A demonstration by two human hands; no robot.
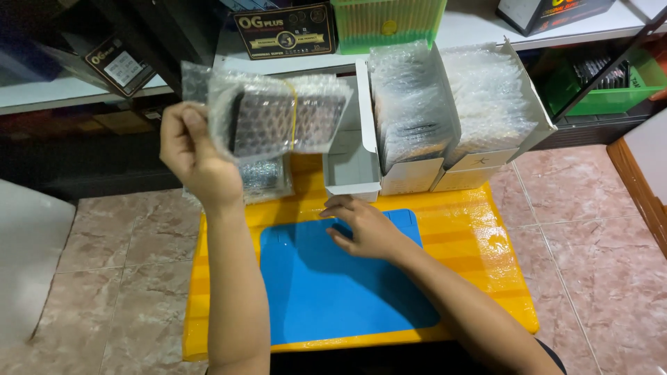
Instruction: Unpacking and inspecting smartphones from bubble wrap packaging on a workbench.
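Two hands over a small yellow desk (479, 236). Left hand (194, 156) is raised above the desk's back left corner, fingers closed around a bundle of bubble-wrapped flat items (278, 121) bound by a yellow rubber band; bundle is in the air, clear of the desk, in front of the shelf edge. Right hand (365, 229) lies flat and open on the blue mat (326, 292), near the mat's back edge, holding nothing.

Mat covers the centre of the desk, bare except for the hand; yellow margin shows on all sides, widest on the right. Front and side edges of the desk drop to a tiled floor (597, 278), open left and right. Back edge is crowded.

Containers along the back: an open white cardboard box (351, 163), looks empty from here; just beside it two more white boxes (445, 177) packed tight with upright bubble-wrapped pieces, touching each other, tilted right. Another bubble-wrapped stack (267, 179) sits on the desk under the raised bundle, partly hidden. White shelf (472, 28) behind carries a green box (385, 21) and dark printed cartons. A green crate (611, 94) sits lower right, contents unclear.
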